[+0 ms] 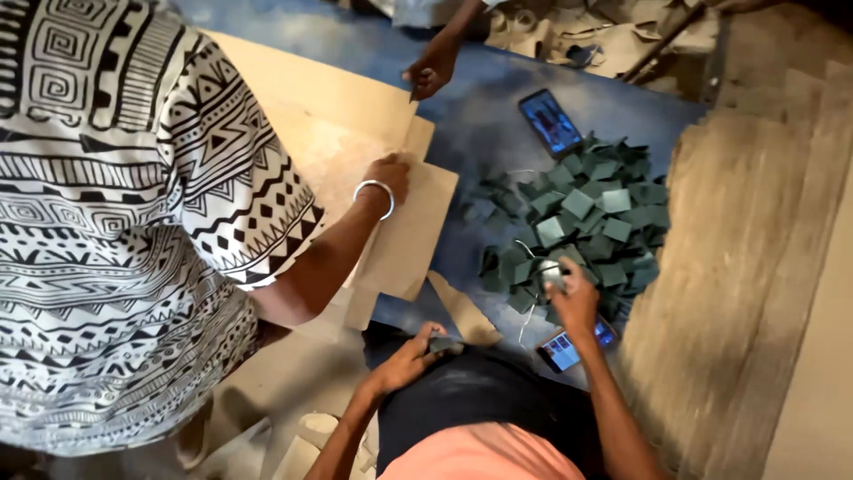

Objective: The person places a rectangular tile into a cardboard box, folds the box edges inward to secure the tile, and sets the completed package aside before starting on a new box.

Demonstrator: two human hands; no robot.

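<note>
Right hand (573,298) is pinching a small pale piece at the lower edge of the green squares (582,222), centre right of the frame. Left hand (410,356) is closing around a dark piece (444,345) at lower centre. A co-worker's hand (388,176) is pressing cardboard (400,222) centre left.

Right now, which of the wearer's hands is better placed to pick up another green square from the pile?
The right hand: it rests at the near edge of the pile of green squares. The left hand sits back near the lap, holding a small dark piece.
</note>
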